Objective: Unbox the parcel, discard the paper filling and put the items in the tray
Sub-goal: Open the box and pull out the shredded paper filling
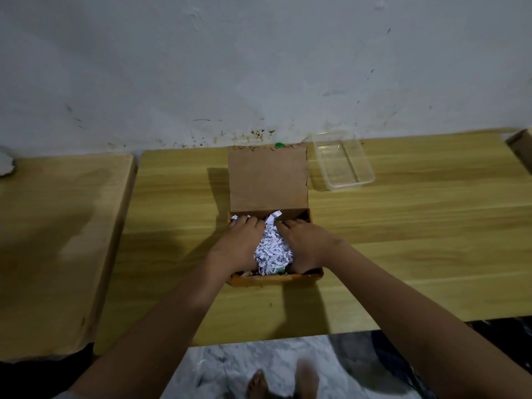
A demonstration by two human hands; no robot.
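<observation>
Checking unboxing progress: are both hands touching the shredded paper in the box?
Touching. Head view shows left hand and right hand pressed against the shredded paper from either side.

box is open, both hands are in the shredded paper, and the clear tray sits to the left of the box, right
Not quite. The clear tray sits to the right of the box, beside its raised lid, as the head view shows. The rest holds: the box is open and both hands are in the shredded paper.

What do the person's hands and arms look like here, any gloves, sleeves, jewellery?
Both the left hand and the right hand are bare: no gloves, rings, watch or bands visible. Both forearms are uncovered up to the frame edge, with no sleeve clearly in view. Fingers are partly buried, so their tips cannot be checked.
</observation>
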